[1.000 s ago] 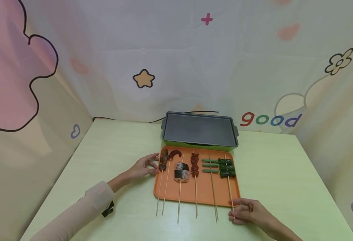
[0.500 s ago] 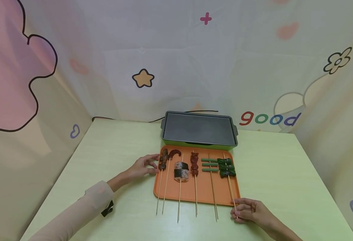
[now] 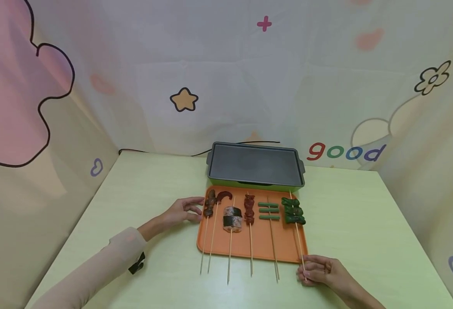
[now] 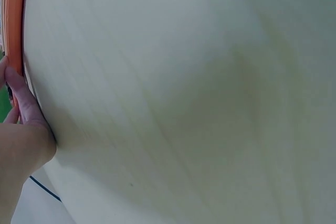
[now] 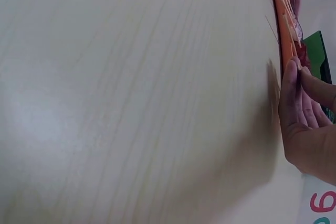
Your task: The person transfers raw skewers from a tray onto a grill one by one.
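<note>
Near its lower end, my right hand point(image 3: 320, 271) pinches the stick of a skewer of dark green leafy pieces point(image 3: 293, 211). The leafy pieces lie over the right part of an orange tray point(image 3: 214, 246). At the tray's left rim rest the fingertips of my left hand point(image 3: 180, 213), loosely bent. Other skewers on the tray are a brown one point(image 3: 209, 204), a curled dark red one point(image 3: 224, 197), a black-and-pale banded one point(image 3: 232, 220), a red-brown meat one point(image 3: 249, 210) and green stalks point(image 3: 269, 210). In the right wrist view, thumb and fingers meet on the stick.
Directly behind the tray stands a green electric grill with a dark flat plate point(image 3: 257, 165). A black cord point(image 3: 201, 153) runs along the back. Several stick ends jut past the tray's front edge. Printed cloth walls enclose the pale table point(image 3: 153, 176).
The leafy skewer has shifted to the right, apart from the green stalks, and its top end reaches farther back. My right hand has moved slightly right; the left hand stays at the tray rim.
</note>
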Action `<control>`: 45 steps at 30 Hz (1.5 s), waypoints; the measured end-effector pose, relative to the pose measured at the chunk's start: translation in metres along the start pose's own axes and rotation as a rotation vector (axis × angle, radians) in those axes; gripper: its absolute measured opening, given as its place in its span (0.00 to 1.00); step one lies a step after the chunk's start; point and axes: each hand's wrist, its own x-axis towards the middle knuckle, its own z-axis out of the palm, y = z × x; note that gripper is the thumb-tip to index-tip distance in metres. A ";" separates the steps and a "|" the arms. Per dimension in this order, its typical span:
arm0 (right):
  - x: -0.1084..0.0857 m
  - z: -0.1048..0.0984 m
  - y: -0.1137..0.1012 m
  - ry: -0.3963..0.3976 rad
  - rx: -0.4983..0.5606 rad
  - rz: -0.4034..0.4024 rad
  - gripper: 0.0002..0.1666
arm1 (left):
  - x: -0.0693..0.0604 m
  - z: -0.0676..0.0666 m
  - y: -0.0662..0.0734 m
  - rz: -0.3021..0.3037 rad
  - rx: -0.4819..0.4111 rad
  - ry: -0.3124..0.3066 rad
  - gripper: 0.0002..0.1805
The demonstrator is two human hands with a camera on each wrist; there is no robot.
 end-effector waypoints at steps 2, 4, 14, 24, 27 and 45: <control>-0.001 0.001 -0.002 0.008 -0.013 0.003 0.42 | 0.000 -0.001 -0.001 -0.001 -0.003 0.003 0.39; -0.002 0.002 -0.004 0.015 -0.018 0.009 0.41 | -0.001 -0.001 -0.001 0.000 -0.003 0.005 0.39; 0.001 0.003 -0.013 -0.013 -0.048 -0.067 0.38 | -0.002 0.001 -0.002 -0.004 -0.005 0.028 0.38; 0.014 0.005 -0.042 0.047 -0.120 -0.163 0.38 | 0.002 0.004 -0.002 -0.003 0.010 0.045 0.38; 0.019 0.003 -0.052 0.076 -0.128 -0.171 0.38 | 0.001 0.004 0.000 0.004 0.004 0.041 0.38; 0.053 -0.009 -0.089 0.106 -0.042 -0.201 0.41 | 0.000 0.004 0.000 -0.010 0.015 0.060 0.37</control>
